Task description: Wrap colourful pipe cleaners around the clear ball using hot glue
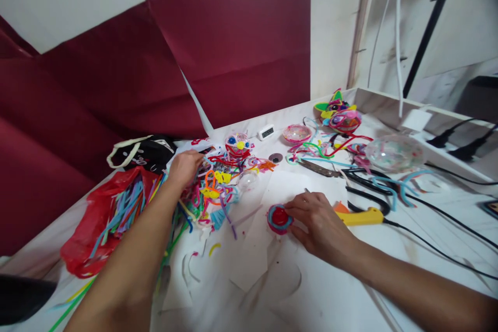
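Note:
My right hand (317, 223) grips the edge of a small round cup-like piece (279, 219), red inside with a light blue and pink fuzzy rim, on the white paper (249, 264). Thumb and fingertips meet at its right side. Over on the left, my left hand (185, 168) reaches into a heap of colourful pipe cleaners (212, 192), fingers drawn together near a light blue piece. What lies between those fingertips is too small to make out. A yellow glue gun (360, 217) lies just beyond my right hand, its cord running right.
A red plastic bag (83, 241) of pipe cleaners lies at the left, by a black pouch (153, 153). Scissors (322, 168), clear domes (395, 153), a small timer (266, 132) and decorated figures (338, 114) stand farther back. Cords cross the right side.

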A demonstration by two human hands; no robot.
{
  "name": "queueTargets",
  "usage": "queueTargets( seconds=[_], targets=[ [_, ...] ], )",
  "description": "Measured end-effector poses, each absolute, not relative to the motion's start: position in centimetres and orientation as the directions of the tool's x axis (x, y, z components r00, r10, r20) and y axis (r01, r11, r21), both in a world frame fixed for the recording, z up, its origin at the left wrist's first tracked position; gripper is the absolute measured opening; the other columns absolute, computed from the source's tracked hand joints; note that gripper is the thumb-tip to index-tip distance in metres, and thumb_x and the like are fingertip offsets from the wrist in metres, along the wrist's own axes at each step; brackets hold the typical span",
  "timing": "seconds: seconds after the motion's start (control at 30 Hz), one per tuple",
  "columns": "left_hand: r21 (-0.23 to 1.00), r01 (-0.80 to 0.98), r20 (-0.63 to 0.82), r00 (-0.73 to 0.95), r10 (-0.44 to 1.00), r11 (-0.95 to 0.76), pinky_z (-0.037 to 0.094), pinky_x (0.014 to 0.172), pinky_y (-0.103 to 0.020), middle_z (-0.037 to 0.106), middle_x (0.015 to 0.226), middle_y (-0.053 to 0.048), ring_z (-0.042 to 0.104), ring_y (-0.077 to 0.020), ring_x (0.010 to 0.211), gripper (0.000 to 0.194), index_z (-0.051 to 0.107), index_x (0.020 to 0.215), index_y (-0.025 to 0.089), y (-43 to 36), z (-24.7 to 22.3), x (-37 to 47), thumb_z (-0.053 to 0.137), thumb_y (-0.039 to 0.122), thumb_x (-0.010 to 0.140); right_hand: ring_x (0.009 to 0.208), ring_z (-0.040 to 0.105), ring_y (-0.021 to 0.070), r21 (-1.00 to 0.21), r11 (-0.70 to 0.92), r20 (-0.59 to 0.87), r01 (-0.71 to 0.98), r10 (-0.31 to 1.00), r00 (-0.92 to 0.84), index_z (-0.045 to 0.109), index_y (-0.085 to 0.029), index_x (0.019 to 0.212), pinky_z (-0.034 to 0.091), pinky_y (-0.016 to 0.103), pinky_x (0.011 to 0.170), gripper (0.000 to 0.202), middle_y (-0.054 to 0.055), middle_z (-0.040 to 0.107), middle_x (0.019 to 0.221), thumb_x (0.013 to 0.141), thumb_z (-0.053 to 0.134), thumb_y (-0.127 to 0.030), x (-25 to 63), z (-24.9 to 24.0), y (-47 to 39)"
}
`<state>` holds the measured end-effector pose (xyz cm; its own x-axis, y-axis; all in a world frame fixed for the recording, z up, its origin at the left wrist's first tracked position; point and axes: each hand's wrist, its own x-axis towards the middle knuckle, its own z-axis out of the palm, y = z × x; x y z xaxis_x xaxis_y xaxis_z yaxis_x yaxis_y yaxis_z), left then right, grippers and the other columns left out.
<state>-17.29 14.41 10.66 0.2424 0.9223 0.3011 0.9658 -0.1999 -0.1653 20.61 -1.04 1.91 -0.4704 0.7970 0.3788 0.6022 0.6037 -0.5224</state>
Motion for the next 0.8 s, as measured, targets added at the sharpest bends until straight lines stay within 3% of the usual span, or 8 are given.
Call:
queueTargets(
  seconds=[0.2,0.37,0.57,0.63,0.8],
  targets=[
    [-0.091,0.993,0.46,0.109,0.881,-0.076,0.05,0.082,-0.028,0.077,0.102,-0.009,0.069,-0.0245,0.095,0.033,0.075,0.101,0.017,13.4,12.5,-18.7,0.048,0.032,0.09,0.1,0.059,0.0244,-0.516,0.614,0.393,0.598,0.79,-0.471,0.075,-0.023,0.099,0.035,0.042,0.086,0.017,0.003,0.074,0.103,0.086,0.066,-0.016,20.6,1.8,-1.1],
    [-0.031,0.999,0.507,0.039,0.861,-0.027,0.05,0.08,-0.029,0.077,0.101,-0.011,0.069,-0.0243,0.09,0.041,0.073,0.105,0.015,13.0,13.0,-18.8,0.041,0.037,0.091,0.099,0.059,0.0249,-0.509,0.617,0.394,0.601,0.787,-0.475,0.075,-0.023,0.103,0.036,0.042,0.085,0.02,0.004,0.074,0.102,0.088,0.063,-0.017,20.7,1.8,-1.2],
    [-0.059,0.976,0.303,0.219,0.927,-0.211,0.052,0.074,-0.027,0.077,0.085,-0.003,0.069,-0.0215,0.079,0.026,0.075,0.082,0.022,11.9,11.3,-17.3,0.052,0.033,0.078,0.101,0.06,0.026,-0.505,0.62,0.397,0.6,0.784,-0.477,0.075,-0.023,0.102,0.036,0.043,0.086,0.02,0.004,0.074,0.104,0.085,0.065,-0.016,20.6,1.8,-1.1],
    [-0.076,0.958,0.229,0.286,0.931,-0.275,0.053,0.075,-0.027,0.077,0.082,-0.002,0.07,-0.021,0.078,0.026,0.077,0.083,0.023,11.4,10.5,-16.7,0.052,0.027,0.074,0.101,0.06,0.0262,-0.508,0.614,0.39,0.604,0.789,-0.474,0.075,-0.023,0.101,0.036,0.043,0.086,0.02,0.005,0.075,0.104,0.084,0.066,-0.016,20.6,1.8,-1.0],
    [-0.138,0.94,0.252,0.337,0.907,-0.311,0.052,0.093,-0.034,0.072,0.111,-0.008,0.067,-0.0239,0.1,0.04,0.075,0.103,0.019,10.7,10.5,-14.1,0.042,0.02,0.083,0.103,0.06,0.0263,-0.512,0.605,0.38,0.61,0.796,-0.471,0.075,-0.021,0.1,0.036,0.042,0.088,0.021,0.006,0.075,0.107,0.082,0.066,-0.014,20.6,1.9,-1.0]
  ],
)
